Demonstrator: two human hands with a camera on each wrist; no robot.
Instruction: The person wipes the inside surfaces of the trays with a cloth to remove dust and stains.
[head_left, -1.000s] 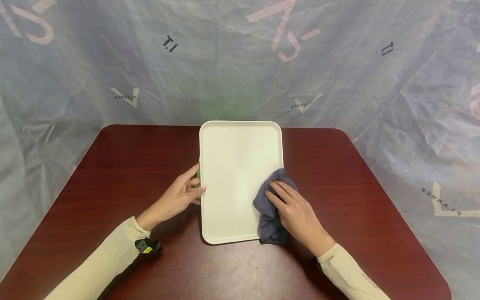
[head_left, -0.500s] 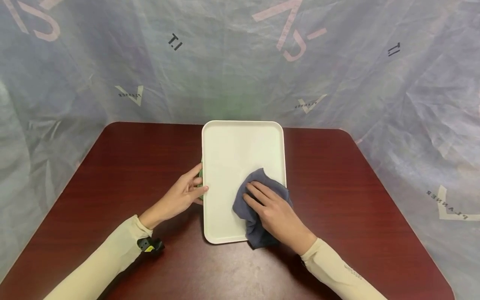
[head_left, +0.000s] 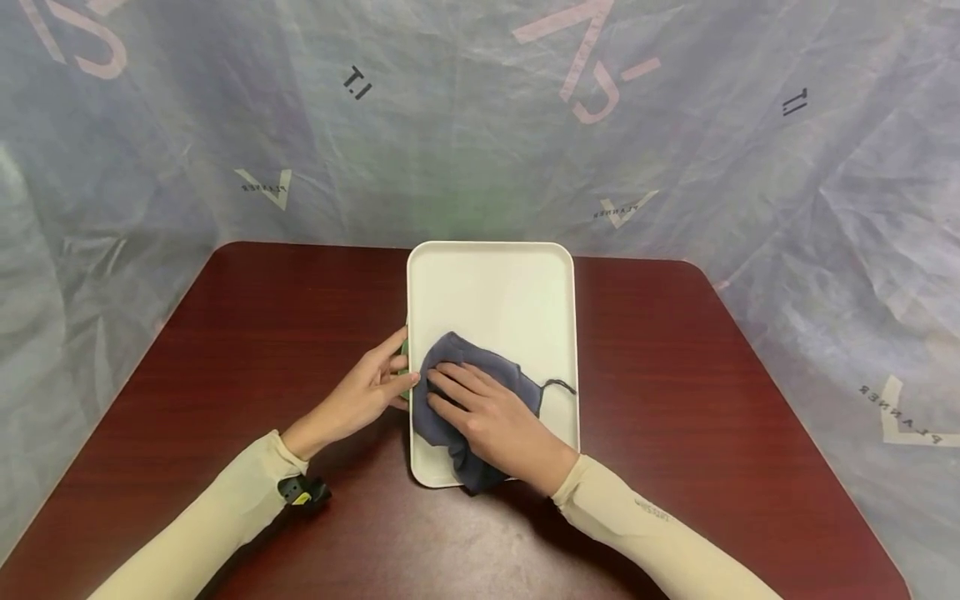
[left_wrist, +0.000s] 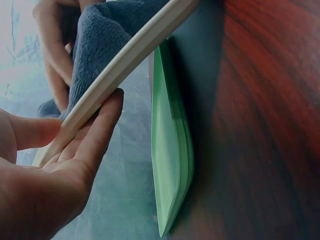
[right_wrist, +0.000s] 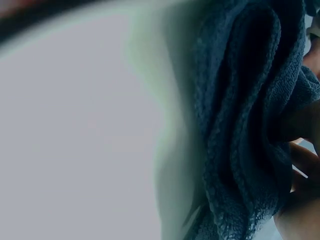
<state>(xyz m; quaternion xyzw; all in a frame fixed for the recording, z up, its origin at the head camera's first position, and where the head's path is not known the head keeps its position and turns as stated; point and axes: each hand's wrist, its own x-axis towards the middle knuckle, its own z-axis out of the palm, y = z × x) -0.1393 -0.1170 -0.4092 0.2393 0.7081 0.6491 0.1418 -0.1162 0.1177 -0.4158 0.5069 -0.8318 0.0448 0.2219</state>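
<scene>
A white rectangular tray [head_left: 498,292] is tilted above the table, its far end raised. My left hand [head_left: 360,396] pinches its left edge; in the left wrist view the thumb lies on the upper side and the fingers [left_wrist: 102,130] reach beneath. On the tray's lower left part, my right hand [head_left: 487,417] presses a folded blue-grey cloth [head_left: 517,379]. A thin loop hangs out from the cloth's right corner. The right wrist view shows the cloth's thick folds [right_wrist: 240,125] gathered under that hand, with the thumb tucked against them.
Green trays [left_wrist: 172,145], stacked, lie on the table under the white tray, mostly hidden in the head view. The dark red wooden table [head_left: 300,308] has grey printed sheeting [head_left: 420,125] behind it and along both sides. A black strap device [head_left: 300,492] sits at my left wrist.
My right hand has slid the cloth leftward across the tray, from its right edge to near the left edge. My left hand keeps its hold on the tray.
</scene>
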